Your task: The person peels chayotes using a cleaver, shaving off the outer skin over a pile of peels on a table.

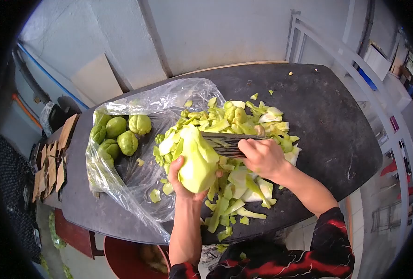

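My left hand [183, 181] is wrapped round a large pale green peeled vegetable [196, 162], held up over the table. My right hand [262, 157] grips a wide dark knife [225, 144], whose blade lies against the vegetable's upper right side. Its handle is hidden in my fist. Beneath and behind both hands spreads a heap of green peelings [236, 179] and cut pieces. Several whole green chayotes [127, 142] sit in an open clear plastic bag [141, 195] on the left.
The dark table [336, 125] has rounded corners. Below its front edge stands a red bucket [116, 260] with something pale inside. Cardboard pieces [51, 162] lie at the left edge. A grey metal railing [355, 60] runs along the right, and a wall rises behind.
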`<state>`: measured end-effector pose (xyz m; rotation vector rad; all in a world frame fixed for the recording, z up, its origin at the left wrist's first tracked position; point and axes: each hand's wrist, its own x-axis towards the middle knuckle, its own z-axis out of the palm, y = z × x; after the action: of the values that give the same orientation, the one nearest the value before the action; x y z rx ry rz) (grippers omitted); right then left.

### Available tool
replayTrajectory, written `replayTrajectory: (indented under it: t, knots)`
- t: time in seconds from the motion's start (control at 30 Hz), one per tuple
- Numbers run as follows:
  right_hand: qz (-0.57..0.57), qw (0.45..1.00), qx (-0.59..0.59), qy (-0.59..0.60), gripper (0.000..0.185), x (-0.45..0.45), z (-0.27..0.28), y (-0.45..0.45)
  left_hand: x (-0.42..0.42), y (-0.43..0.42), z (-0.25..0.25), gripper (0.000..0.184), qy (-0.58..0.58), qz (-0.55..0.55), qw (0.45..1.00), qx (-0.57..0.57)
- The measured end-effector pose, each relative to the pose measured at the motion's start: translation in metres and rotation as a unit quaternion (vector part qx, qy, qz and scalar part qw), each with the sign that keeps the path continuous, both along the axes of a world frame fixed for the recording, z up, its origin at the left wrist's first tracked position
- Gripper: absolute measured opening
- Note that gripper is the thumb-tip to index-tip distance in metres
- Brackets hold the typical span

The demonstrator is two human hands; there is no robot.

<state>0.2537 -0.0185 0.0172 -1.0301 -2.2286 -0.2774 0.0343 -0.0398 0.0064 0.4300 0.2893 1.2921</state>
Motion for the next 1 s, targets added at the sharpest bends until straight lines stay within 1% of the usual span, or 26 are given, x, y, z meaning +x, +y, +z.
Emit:
replayTrajectory:
  t: [0.07, 0.1, 0.13, 0.17, 0.2, 0.23, 0.3, 0.33, 0.4, 0.43, 0.47, 0.5, 0.53, 0.57, 0.63, 0.67, 0.7, 0.77, 0.8, 0.83, 0.9, 0.93, 0.97, 1.0]
  knots:
    - [0.010, 1.000, 0.023, -0.002, 0.024, 0.003, 0.005, -0.002, -0.003, 0.001, 0.001, 0.063, -0.049, -0.049, 0.997, 0.041]
    - [0.020, 0.999, 0.044, -0.006, 0.025, 0.005, 0.006, -0.004, -0.003, 0.002, 0.001, 0.063, -0.050, -0.051, 0.997, 0.041]
    - [0.020, 0.999, 0.044, -0.006, 0.025, 0.005, 0.008, -0.004, -0.004, 0.003, 0.001, 0.065, -0.057, -0.083, 0.995, 0.029]
    - [0.039, 0.997, 0.060, -0.002, 0.019, 0.003, 0.010, -0.004, -0.004, 0.002, 0.001, 0.067, -0.063, -0.113, 0.991, 0.017]
    - [0.059, 0.996, 0.074, 0.004, 0.013, 0.001, 0.010, -0.004, 0.000, 0.000, -0.001, 0.068, -0.075, -0.106, 0.992, 0.003]
    - [0.060, 0.996, 0.071, 0.005, 0.013, 0.002, 0.005, -0.001, 0.000, 0.003, -0.008, 0.066, -0.033, -0.114, 0.993, 0.009]
    - [-0.007, 0.999, -0.032, 0.001, 0.017, 0.006, -0.002, 0.010, 0.003, 0.004, -0.007, 0.062, -0.048, -0.088, 0.995, -0.026]
    - [-0.021, 0.998, -0.057, -0.001, 0.019, 0.008, 0.001, 0.008, 0.004, 0.007, -0.004, 0.062, -0.052, -0.085, 0.995, -0.019]
    - [-0.011, 0.998, -0.055, 0.020, 0.022, 0.005, 0.004, 0.003, 0.002, 0.005, 0.000, 0.057, -0.053, -0.016, 0.996, -0.072]
    - [-0.002, 0.998, -0.052, 0.040, 0.024, 0.004, 0.005, 0.003, 0.003, 0.008, 0.003, 0.057, -0.054, -0.014, 0.996, -0.071]
    - [-0.002, 0.998, -0.053, 0.040, 0.024, 0.004, 0.005, 0.002, 0.004, 0.010, 0.005, 0.055, -0.046, 0.025, 0.994, -0.099]
    - [0.001, 0.998, -0.050, 0.040, 0.023, 0.003, 0.004, 0.001, 0.005, 0.011, 0.006, 0.055, -0.039, 0.066, 0.989, -0.126]
    - [0.005, 0.998, -0.046, 0.039, 0.022, 0.002, 0.003, 0.002, -0.003, 0.013, -0.006, 0.052, -0.049, 0.044, 0.994, -0.091]
    - [0.007, 0.998, -0.046, 0.039, 0.022, 0.000, 0.003, 0.000, -0.003, 0.013, -0.004, 0.052, -0.049, 0.046, 0.994, -0.091]
    - [0.037, 0.999, 0.014, 0.016, 0.019, -0.002, 0.003, -0.006, 0.001, 0.010, 0.001, 0.051, -0.025, 0.081, 0.990, -0.110]
    - [0.062, 0.996, 0.052, 0.024, 0.016, -0.005, -0.001, -0.005, 0.006, 0.011, 0.003, 0.053, -0.035, 0.100, 0.988, -0.110]
    - [0.062, 0.997, 0.051, 0.024, 0.016, -0.009, 0.000, -0.008, 0.006, 0.011, 0.002, 0.053, -0.035, 0.100, 0.988, -0.111]
    - [0.091, 0.990, 0.109, 0.013, 0.015, -0.014, 0.006, -0.016, 0.007, 0.010, -0.001, 0.055, -0.033, 0.104, 0.986, -0.122]
    - [0.081, 0.986, 0.141, -0.036, 0.011, -0.012, 0.006, -0.018, 0.008, 0.007, 0.002, 0.055, -0.030, 0.088, 0.989, -0.117]
    - [0.081, 0.986, 0.140, -0.037, 0.011, -0.013, 0.006, -0.019, 0.008, 0.007, 0.000, 0.055, -0.031, 0.088, 0.989, -0.118]
    - [0.084, 0.983, 0.158, -0.039, 0.009, -0.015, 0.008, -0.023, 0.008, 0.007, -0.004, 0.054, -0.035, 0.053, 0.995, -0.078]
    - [0.081, 0.983, 0.158, -0.039, 0.006, -0.016, 0.013, -0.026, 0.006, 0.007, -0.004, 0.053, -0.013, 0.050, 0.997, -0.062]
    - [0.080, 0.983, 0.159, -0.039, 0.006, -0.015, 0.011, -0.023, 0.006, 0.007, -0.004, 0.053, -0.013, 0.049, 0.997, -0.062]
    - [0.076, 0.992, 0.102, -0.010, 0.013, -0.012, 0.007, -0.016, 0.006, 0.008, -0.002, 0.053, -0.012, 0.074, 0.994, -0.075]
